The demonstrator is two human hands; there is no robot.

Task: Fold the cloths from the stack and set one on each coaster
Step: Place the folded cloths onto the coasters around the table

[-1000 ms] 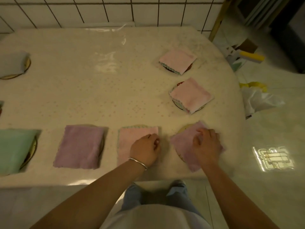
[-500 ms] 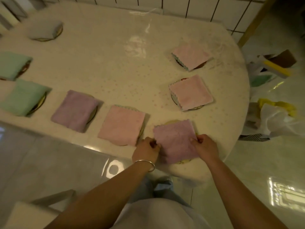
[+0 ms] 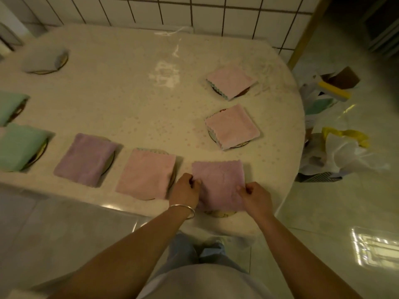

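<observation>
1. Two hands pinch one purple cloth [image 3: 218, 184]: left hand [image 3: 185, 189] on its left edge, right hand [image 3: 254, 196] on its near right edge.
2. The cloth lies flat between them, squarish, covering a coaster [image 3: 219, 213] at the counter [image 3: 129, 104] edge.
3. Both forearms reach forward, equally near.

Left hand [image 3: 185, 189] and right hand [image 3: 255, 198] pinch the purple cloth [image 3: 218, 184] on its coaster [image 3: 220, 213] at the table [image 3: 129, 100] edge; seven other cloths sit on coasters.
</observation>
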